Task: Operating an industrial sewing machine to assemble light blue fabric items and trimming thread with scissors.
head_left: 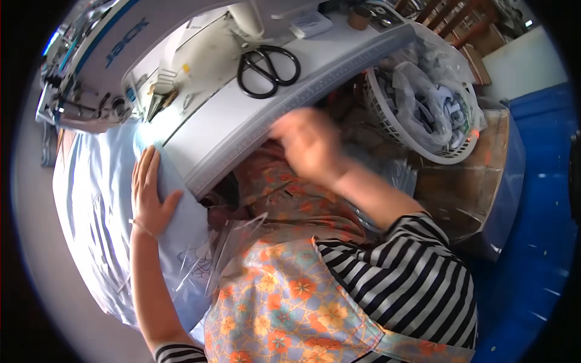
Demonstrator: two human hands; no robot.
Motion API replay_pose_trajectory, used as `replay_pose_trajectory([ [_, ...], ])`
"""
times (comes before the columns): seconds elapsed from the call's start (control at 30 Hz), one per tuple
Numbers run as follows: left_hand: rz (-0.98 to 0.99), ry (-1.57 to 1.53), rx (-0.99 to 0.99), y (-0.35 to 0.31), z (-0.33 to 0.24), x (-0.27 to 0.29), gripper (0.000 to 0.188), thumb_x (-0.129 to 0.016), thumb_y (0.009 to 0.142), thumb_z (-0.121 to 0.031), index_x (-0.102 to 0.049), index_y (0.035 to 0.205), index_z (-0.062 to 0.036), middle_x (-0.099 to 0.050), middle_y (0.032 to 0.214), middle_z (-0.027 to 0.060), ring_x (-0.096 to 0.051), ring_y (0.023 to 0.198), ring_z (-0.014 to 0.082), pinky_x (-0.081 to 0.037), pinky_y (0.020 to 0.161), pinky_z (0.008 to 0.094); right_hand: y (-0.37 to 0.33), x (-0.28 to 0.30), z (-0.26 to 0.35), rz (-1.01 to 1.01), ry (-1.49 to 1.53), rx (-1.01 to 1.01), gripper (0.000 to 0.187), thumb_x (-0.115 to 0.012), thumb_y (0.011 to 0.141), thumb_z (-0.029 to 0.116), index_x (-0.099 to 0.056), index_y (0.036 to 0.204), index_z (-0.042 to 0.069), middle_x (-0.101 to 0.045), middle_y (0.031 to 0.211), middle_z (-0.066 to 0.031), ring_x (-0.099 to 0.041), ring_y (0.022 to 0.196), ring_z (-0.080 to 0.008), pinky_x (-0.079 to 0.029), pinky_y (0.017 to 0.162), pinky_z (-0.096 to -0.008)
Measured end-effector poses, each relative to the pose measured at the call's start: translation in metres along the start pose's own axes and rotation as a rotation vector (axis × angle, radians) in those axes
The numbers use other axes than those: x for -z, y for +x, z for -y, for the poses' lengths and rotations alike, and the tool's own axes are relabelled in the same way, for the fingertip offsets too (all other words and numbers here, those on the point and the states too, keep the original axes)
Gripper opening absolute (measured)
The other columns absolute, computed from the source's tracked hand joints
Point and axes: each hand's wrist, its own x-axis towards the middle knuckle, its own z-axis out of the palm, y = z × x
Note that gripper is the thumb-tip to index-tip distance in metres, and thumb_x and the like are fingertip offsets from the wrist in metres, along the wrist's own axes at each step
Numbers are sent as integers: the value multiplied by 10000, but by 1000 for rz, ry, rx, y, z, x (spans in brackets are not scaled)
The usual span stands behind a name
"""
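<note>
My left hand [152,202] lies flat, fingers stretched out, on light blue fabric [94,199]. The fabric runs up to the needle end of a white sewing machine [115,66] and hangs down over the table's left side. A lit spot shows just beyond my fingertips. My right hand [308,145] is smeared by motion near the table's front edge, above my lap; its fingers and anything in them cannot be made out. Black-handled scissors [275,78] rest on the white table [218,115], beyond my right hand.
Along the table's front runs a grey edge strip [242,142] with ruler marks. A white basket [445,158] of scraps and plastic bags stands at the right, by an open cardboard box [454,187]. Small tools [158,100] lie by the machine. A brown roll [359,18] sits farther back.
</note>
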Motion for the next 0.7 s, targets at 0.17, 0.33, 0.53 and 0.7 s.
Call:
replay_pose_trajectory([
  [0.17, 42, -59, 72, -2, -1, -1, 677, -672, 774, -162, -435, 1387, 2, -413, 1453, 186, -363, 1361, 361, -271, 1138, 425, -51, 158, -175, 232, -407, -1034, 304, -627, 813, 90, -639, 1104, 7, -705, 981, -118, -675, 905, -194, -507, 789, -311],
  [0.33, -16, 7, 13, 1, 7, -4, 391, -580, 862, -30, -569, 1250, 18, -550, 1323, 182, -507, 1251, 338, -386, 1059, 402, -54, 175, -199, 669, -631, -1033, 208, -662, 743, 125, -709, 924, 34, -695, 828, -167, -676, 810, -307, -513, 713, -389],
  [0.53, -178, 12, 45, 0, 9, -12, 246, -512, 907, 14, -645, 1114, 26, -645, 1182, 167, -602, 1137, 316, -452, 990, 381, -69, 170, -199, 527, -648, -958, 201, -623, 779, 112, -706, 944, 33, -702, 827, -158, -692, 785, -274, -527, 718, -367],
  [0.7, -203, -24, 24, -1, 10, -14, 235, -513, 908, 12, -644, 1102, 31, -643, 1183, 170, -595, 1145, 319, -444, 996, 383, -78, 179, -215, 231, -536, -991, 193, -600, 814, 90, -694, 941, -20, -703, 801, -162, -705, 722, -221, -541, 664, -339],
])
